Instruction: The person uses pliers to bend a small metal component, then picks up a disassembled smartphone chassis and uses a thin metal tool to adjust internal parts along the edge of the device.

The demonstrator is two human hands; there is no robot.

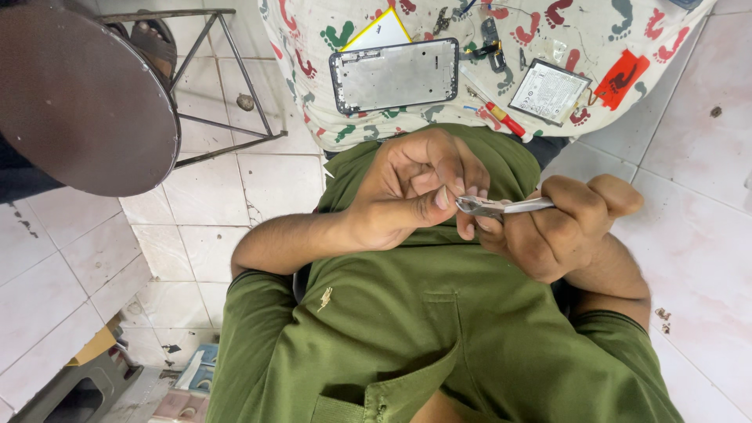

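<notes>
Your work surface is a cloth [595, 35] with a footprint pattern, spread over the lap ahead of you, with tiled floor [697, 157] on both sides and a round dark stool [78, 102] on a metal frame to your left. On the cloth lie a stripped phone frame [394, 75], a flat battery [549, 92] to its right, a red-handled screwdriver [505, 120] between them near the cloth's close edge, and an orange tag [621, 78] at the far right.

Your left hand [411, 188] is curled, thumb and fingertips pinched together at the tool's tip; whatever they pinch is too small to make out. Your right hand [560, 227] is clamped around the handles of a pair of small metal cutters [501, 207], held level above your green shirt [439, 329], well below the cloth.

In my judgement the cutters are stiff, light and smooth-handled, so a full-palm grip low on the handles, as you have it, suits them; the pointed nose lies against your left fingertips and is the hazard. Any part pinched there is likely tiny and easily dropped into your shirt folds.

Room to move is tight: the two hands touch, the cloth's edge is just ahead, and the screwdriver lies close to that edge. Open floor lies to your right.
</notes>
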